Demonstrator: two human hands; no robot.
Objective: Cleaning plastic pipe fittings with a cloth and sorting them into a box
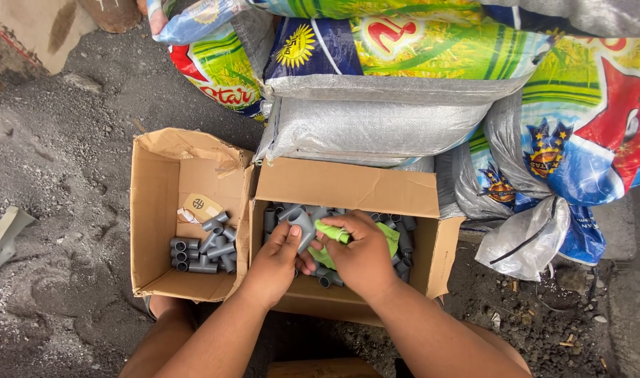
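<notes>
- Piling up beyond both hands, the sacks point(376, 119) overhang the far edges of the boxes, so there is little open room on that side.
- Sitting under both hands, the right box point(348, 187) holds loose grey fittings point(404, 241); its raised far flap walls off the space past the fingertips, and its near wall lies under the wrists.
- Just left of the left hand stands the left box point(155, 210), touching the right box wall to wall, with a small heap of pipe pieces point(204, 248) on its floor and bare cardboard around them.
- The right hand point(362, 255) is curled shut over a green cloth point(332, 231), pressing it to the tee from the right.
- The left hand point(278, 262) is partly closed, fingers pinching the tee point(302, 224) from the left; it is the nearer hand to the left box.
- The tee sits between the two hands, just above the fittings, its long axis running roughly away from the wrists, tilted leftward.
</notes>
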